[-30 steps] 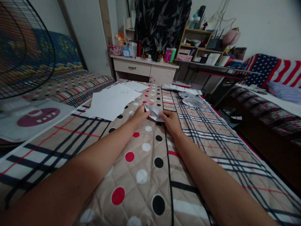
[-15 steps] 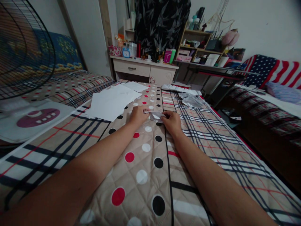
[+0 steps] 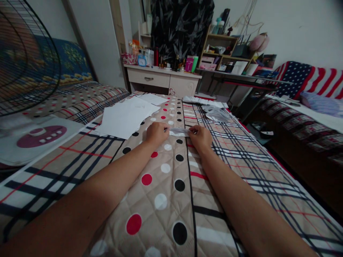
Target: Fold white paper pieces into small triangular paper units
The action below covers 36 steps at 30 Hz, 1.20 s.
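Between my hands, just above the dotted part of the bedspread, a small clear plastic bag (image 3: 179, 132) with a whitish edge is stretched sideways. My left hand (image 3: 157, 134) pinches its left end. My right hand (image 3: 200, 137) has its right end between thumb and fingers. Overlapping sheets of white paper (image 3: 123, 119) lie left of my left hand. Beyond my right hand rests a fanned pile of similar clear bags (image 3: 218, 113), with a row of white folded pieces (image 3: 205, 101) behind it.
The quilted bedspread (image 3: 160, 182) spreads under everything. A fan (image 3: 29, 60) with a white and purple base (image 3: 41, 137) stands at the left. At the far end is a white dresser (image 3: 150, 76) crowded with bottles. A shelf unit (image 3: 219, 50) stands right of it.
My hands have moved slightly apart, the right one going right. The bag, folded or tilted before, is now drawn out flatter between them. The view has shifted a little.
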Each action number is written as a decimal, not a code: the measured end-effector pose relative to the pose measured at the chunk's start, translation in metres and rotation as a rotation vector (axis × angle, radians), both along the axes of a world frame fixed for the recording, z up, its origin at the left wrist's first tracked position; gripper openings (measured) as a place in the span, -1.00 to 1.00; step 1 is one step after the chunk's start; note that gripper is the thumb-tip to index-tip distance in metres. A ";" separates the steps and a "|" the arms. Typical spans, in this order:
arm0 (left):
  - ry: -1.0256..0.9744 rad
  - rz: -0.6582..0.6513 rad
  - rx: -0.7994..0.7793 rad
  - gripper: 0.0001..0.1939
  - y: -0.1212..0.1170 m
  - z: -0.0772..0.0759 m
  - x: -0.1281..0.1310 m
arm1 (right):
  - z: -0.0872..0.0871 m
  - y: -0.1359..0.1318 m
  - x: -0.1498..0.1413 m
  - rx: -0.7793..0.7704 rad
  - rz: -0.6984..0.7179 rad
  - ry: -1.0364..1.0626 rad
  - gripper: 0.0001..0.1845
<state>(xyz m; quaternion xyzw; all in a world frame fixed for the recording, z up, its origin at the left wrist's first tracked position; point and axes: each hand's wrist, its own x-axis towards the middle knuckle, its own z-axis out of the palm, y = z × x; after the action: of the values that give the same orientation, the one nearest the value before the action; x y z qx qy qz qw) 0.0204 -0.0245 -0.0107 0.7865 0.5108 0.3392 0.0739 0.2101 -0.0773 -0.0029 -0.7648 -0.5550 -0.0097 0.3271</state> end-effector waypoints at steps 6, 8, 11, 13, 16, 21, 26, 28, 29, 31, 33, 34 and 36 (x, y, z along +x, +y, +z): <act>0.059 -0.039 0.022 -0.80 -0.004 0.001 0.004 | 0.001 0.000 0.000 -0.029 0.040 -0.070 -0.83; 0.070 -0.071 0.016 -0.81 -0.006 0.001 0.006 | 0.000 0.000 -0.003 0.001 0.062 -0.120 -0.81; 0.043 -0.081 0.014 -0.82 -0.005 0.002 0.009 | -0.003 0.002 -0.003 0.056 0.085 -0.126 -0.84; 0.007 -0.081 0.010 -0.83 0.003 0.002 0.011 | -0.006 0.006 0.004 0.089 0.095 -0.091 -0.86; -0.072 -0.093 -0.010 -0.83 0.023 0.003 0.022 | -0.008 0.018 0.020 0.129 0.085 -0.086 -0.86; -0.204 -0.216 -0.076 -0.71 0.053 -0.004 0.058 | -0.009 0.044 0.067 0.197 -0.027 -0.139 -0.81; -0.218 -0.329 -0.143 -0.80 0.056 -0.015 0.068 | -0.008 0.061 0.128 0.223 -0.165 -0.171 -0.82; -0.254 -0.373 -0.165 -0.84 0.057 -0.017 0.064 | -0.008 0.064 0.151 0.217 -0.226 -0.172 -0.83; -0.279 -0.390 -0.183 -0.85 0.058 -0.017 0.062 | -0.008 0.066 0.161 0.212 -0.256 -0.168 -0.83; -0.313 -0.410 -0.213 -0.86 0.059 -0.017 0.060 | -0.009 0.068 0.177 0.185 -0.337 -0.172 -0.83; -0.312 -0.411 -0.223 -0.87 0.061 -0.018 0.060 | -0.009 0.071 0.187 0.156 -0.411 -0.207 -0.83; -0.306 -0.412 -0.223 -0.87 0.061 -0.018 0.060 | -0.009 0.073 0.189 0.141 -0.444 -0.231 -0.83; -0.303 -0.411 -0.224 -0.87 0.061 -0.018 0.062 | -0.009 0.077 0.190 0.107 -0.503 -0.287 -0.80</act>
<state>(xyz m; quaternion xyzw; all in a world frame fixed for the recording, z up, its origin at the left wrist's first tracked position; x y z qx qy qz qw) 0.0820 0.0365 -0.0291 0.8007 0.3581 0.3724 0.3031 0.4000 -0.0006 -0.0119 -0.8507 -0.3874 -0.2278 0.2725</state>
